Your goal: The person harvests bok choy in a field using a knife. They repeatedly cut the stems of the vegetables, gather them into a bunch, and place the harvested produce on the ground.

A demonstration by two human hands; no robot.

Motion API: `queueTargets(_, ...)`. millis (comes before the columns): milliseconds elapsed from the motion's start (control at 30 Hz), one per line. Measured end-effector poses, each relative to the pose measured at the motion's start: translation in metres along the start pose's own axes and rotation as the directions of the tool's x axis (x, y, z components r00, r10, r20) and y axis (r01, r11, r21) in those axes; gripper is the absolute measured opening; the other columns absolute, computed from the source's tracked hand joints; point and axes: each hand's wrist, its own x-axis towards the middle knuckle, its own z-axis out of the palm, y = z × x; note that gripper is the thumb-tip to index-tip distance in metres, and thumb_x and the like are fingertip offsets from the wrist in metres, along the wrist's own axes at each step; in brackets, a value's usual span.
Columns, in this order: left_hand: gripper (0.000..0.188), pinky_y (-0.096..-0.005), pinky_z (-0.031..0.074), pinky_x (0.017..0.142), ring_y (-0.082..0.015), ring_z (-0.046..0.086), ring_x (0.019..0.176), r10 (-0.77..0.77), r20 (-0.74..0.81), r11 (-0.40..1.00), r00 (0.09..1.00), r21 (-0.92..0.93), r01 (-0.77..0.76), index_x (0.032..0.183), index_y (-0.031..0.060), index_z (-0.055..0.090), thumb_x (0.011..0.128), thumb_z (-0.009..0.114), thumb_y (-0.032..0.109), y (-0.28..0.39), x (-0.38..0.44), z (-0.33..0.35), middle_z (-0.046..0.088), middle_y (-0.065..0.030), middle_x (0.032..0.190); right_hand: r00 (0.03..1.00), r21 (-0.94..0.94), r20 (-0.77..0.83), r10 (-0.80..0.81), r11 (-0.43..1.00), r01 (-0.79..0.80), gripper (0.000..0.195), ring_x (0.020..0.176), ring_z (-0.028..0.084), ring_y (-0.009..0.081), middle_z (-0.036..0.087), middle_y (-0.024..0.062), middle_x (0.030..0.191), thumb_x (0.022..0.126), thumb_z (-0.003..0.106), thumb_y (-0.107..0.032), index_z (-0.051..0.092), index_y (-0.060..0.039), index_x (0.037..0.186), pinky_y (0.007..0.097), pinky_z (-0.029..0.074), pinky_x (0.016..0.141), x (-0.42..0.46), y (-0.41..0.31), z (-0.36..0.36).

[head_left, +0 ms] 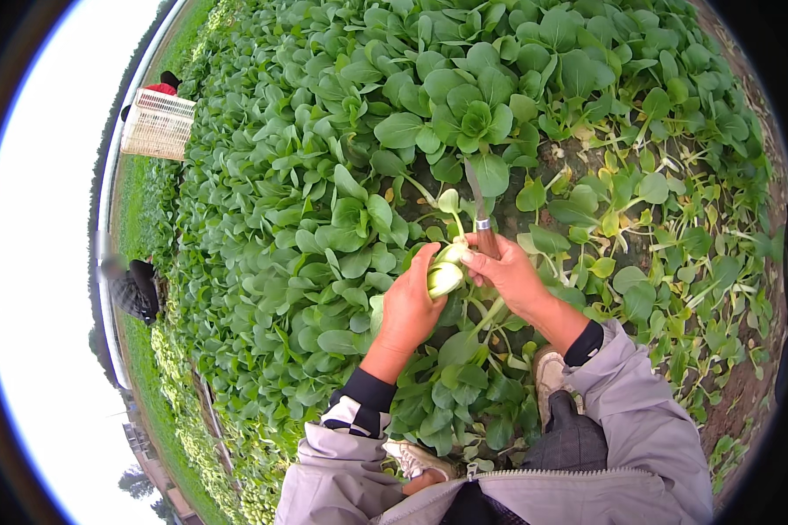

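My left hand point(410, 303) is wrapped around a head of bok choy point(444, 277), its pale stalks and base turned toward my right hand. A knife point(476, 190) with a brown handle and a metal collar is gripped in my right hand point(513, 275), its narrow blade pointing away from me. The right thumb and a finger also touch the bok choy near its base. A small stalk with a round leaf point(449, 201) sticks out there beside the blade. Most of the bok choy's leaves are hidden behind my left hand.
Dense bok choy plants point(289, 197) grow ahead and to the left. Loose green and yellowing leaves point(624, 223) litter the soil at right. My shoes point(420, 459) stand among plants. Farther off are a slatted crate point(159, 125) before a person in red, and another crouching person point(134, 292).
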Motion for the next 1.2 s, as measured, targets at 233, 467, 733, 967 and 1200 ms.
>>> queueTargets(233, 0.044, -0.0281, 0.047, 0.079, -0.0121, 0.059, 0.086, -0.244, 0.315, 0.642, 0.917, -0.657, 0.396, 0.116, 0.0024, 0.053, 0.074, 0.065, 0.006, -0.009, -0.003, -0.009, 0.063, -0.0045, 0.101, 0.725, -0.910, 0.051, -0.687, 0.266, 0.317, 0.024, 0.065, 0.057, 0.0230, 0.053, 0.0075, 0.077, 0.075, 0.070, -0.007, 0.055, -0.0036, 0.094, 0.0338, 0.047, 0.058, 0.019, -0.018, -0.044)
queueTargets(467, 0.050, -0.0333, 0.045, 0.091, -0.0208, 0.061, 0.100, -0.194, 0.492, 0.360, 0.849, -0.769, 0.528, 0.123, -0.0021, 0.047, 0.076, 0.061, 0.006, -0.019, -0.012, -0.002, 0.064, -0.0141, 0.108, 0.696, -0.931, 0.275, -0.664, -0.002, 0.365, 0.047, 0.079, 0.054, 0.0257, 0.050, 0.0071, 0.093, 0.067, 0.074, -0.008, 0.060, -0.0137, 0.111, 0.0374, 0.045, 0.070, -0.011, -0.020, -0.032)
queueTargets(733, 0.040, -0.0283, 0.045, 0.083, -0.0156, 0.056, 0.086, 0.051, 0.635, 0.809, 0.771, -0.479, 0.341, 0.110, 0.0059, 0.059, 0.071, 0.064, 0.003, 0.012, -0.012, 0.015, 0.063, -0.0052, 0.100, 0.901, -0.981, 0.001, -0.434, 0.173, 0.084, 0.040, 0.085, 0.060, 0.0318, 0.060, 0.0128, 0.098, 0.080, 0.067, -0.023, 0.056, -0.0111, 0.116, 0.0406, 0.047, 0.071, -0.006, 0.010, -0.070)
queueTargets(967, 0.086, -0.0432, 0.051, 0.070, -0.0337, 0.064, 0.081, -0.501, 0.388, 0.813, 0.774, 0.516, 0.268, 0.147, 0.0098, 0.009, 0.074, 0.054, 0.004, -0.045, 0.016, 0.038, 0.065, -0.0184, 0.094, 0.996, -0.984, 0.078, -0.043, 0.159, 0.084, 0.039, 0.073, 0.062, 0.0360, 0.062, 0.0158, 0.086, 0.089, 0.055, -0.029, 0.048, -0.0133, 0.124, 0.0445, 0.050, 0.063, -0.011, 0.066, -0.086)
queueTargets(1200, 0.053, -0.0445, 0.050, 0.074, -0.0353, 0.063, 0.083, -0.397, 0.238, 0.881, 0.886, 0.370, 0.296, 0.121, 0.0105, 0.043, 0.072, 0.063, 0.011, -0.086, -0.038, 0.058, 0.064, -0.0168, 0.087, 0.995, -0.972, 0.098, 0.016, -0.213, 0.099, 0.044, 0.063, 0.062, 0.0323, 0.060, 0.0139, 0.081, 0.091, 0.050, -0.029, 0.042, -0.0149, 0.132, 0.0437, 0.052, 0.055, -0.002, 0.090, -0.069)
